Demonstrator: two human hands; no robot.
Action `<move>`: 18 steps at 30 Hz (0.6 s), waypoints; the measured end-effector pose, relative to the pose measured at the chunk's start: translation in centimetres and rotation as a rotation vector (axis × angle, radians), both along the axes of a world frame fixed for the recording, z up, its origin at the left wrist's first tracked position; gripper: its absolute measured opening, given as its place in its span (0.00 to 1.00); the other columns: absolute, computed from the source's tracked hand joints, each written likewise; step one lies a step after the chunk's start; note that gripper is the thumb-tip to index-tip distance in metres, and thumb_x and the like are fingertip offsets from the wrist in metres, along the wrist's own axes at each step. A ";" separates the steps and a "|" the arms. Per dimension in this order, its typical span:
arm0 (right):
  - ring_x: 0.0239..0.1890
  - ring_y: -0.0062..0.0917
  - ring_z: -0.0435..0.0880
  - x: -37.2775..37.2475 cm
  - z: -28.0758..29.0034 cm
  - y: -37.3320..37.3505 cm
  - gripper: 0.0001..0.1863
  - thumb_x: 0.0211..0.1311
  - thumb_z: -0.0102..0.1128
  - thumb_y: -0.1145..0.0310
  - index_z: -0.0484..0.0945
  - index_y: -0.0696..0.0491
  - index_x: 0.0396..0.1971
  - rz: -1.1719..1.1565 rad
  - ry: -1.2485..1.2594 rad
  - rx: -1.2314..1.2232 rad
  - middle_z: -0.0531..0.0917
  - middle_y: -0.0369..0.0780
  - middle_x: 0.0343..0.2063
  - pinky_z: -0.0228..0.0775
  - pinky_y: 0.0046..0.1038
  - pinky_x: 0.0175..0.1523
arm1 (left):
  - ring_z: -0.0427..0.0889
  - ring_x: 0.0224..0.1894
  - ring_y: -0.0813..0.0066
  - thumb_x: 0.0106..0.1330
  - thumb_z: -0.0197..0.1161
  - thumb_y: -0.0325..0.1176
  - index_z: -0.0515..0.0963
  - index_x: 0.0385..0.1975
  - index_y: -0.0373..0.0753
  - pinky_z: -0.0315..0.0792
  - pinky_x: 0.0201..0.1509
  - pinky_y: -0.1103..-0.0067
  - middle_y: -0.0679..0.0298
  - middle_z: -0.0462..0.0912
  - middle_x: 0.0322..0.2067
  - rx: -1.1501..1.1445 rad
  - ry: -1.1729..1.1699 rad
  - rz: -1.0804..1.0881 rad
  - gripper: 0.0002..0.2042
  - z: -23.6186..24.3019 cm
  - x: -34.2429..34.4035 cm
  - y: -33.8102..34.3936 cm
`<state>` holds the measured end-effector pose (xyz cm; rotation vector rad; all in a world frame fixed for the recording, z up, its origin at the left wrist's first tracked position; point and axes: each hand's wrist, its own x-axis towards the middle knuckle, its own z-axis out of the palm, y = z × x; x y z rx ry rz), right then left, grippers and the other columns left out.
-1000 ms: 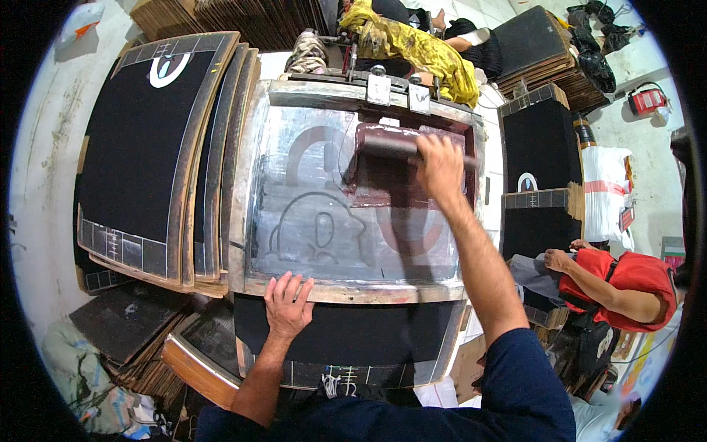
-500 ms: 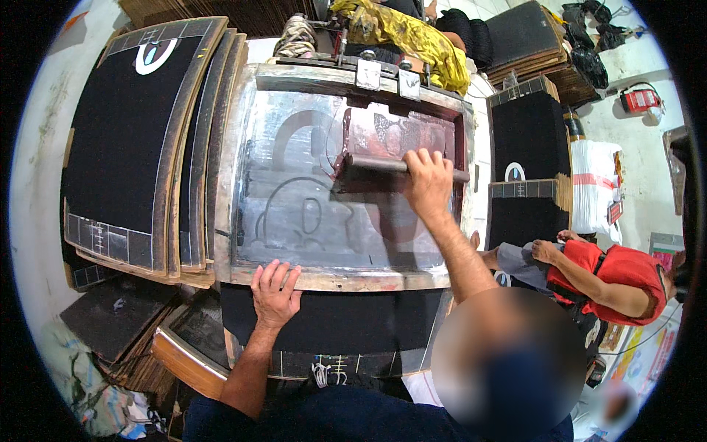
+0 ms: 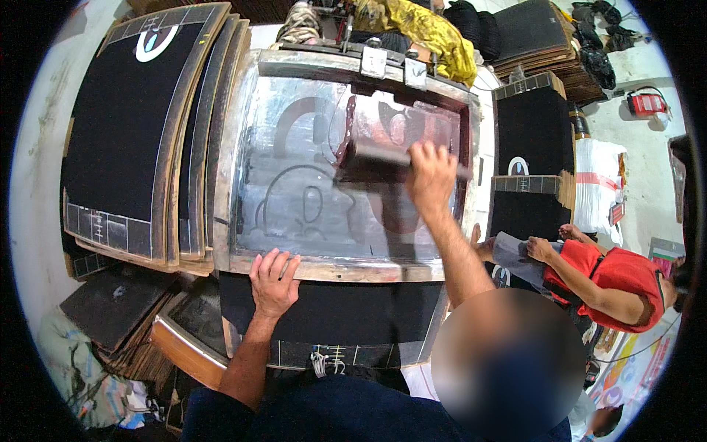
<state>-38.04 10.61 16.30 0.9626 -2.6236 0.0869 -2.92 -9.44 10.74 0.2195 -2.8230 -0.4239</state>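
Observation:
A screen-printing frame (image 3: 335,272) with a wooden rim lies in front of me, its grey mesh (image 3: 294,199) showing a rounded cartoon outline. My right hand (image 3: 432,173) is closed around the handle of a wide dark squeegee (image 3: 377,155), which stands across the right half of the mesh. The squeegee is blurred by motion. Dark red ink (image 3: 383,114) coats the mesh beyond it. On the near rim rests my left hand (image 3: 274,286), fingers stretched out and holding nothing. Under the frame, a black cloth-covered board (image 3: 331,313) sticks out toward me.
Stacked black printed boards (image 3: 125,140) lean at the left. More black boards (image 3: 530,132) lie at the right, beside a white bundle (image 3: 598,177). A person in a red top (image 3: 607,276) works there. Metal clamps (image 3: 373,62) and yellow cloth (image 3: 420,33) are behind the frame.
The squeegee has tilted a little and blurs, staying at about the same place on the mesh. The whole view has shifted slightly. My left hand stays on the near rim.

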 end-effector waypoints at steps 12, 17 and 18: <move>0.44 0.36 0.80 1.9 1.2 1.4 0.09 0.56 0.67 0.73 0.80 0.48 0.38 0.079 -0.099 -0.108 0.82 0.37 0.36 0.65 0.41 0.56 | 0.76 0.61 0.62 0.48 0.74 0.30 0.82 0.54 0.45 0.60 0.71 0.56 0.65 0.80 0.52 0.088 -0.020 -0.021 0.27 3.3 -1.6 -0.2; 0.48 0.39 0.83 -2.5 4.4 0.4 0.18 0.54 0.76 0.68 0.83 0.50 0.45 0.039 -0.361 -0.015 0.86 0.40 0.39 0.69 0.44 0.54 | 0.78 0.52 0.62 0.49 0.73 0.28 0.83 0.49 0.40 0.64 0.63 0.59 0.64 0.82 0.45 0.219 -0.049 -0.064 0.23 7.0 -2.3 -0.7; 0.49 0.41 0.82 -3.2 5.0 0.6 0.19 0.54 0.75 0.68 0.82 0.52 0.47 0.068 -0.341 -0.037 0.86 0.42 0.40 0.69 0.45 0.52 | 0.78 0.52 0.62 0.49 0.73 0.28 0.83 0.49 0.40 0.64 0.62 0.59 0.64 0.82 0.45 0.222 -0.051 -0.062 0.23 7.4 -2.4 -0.6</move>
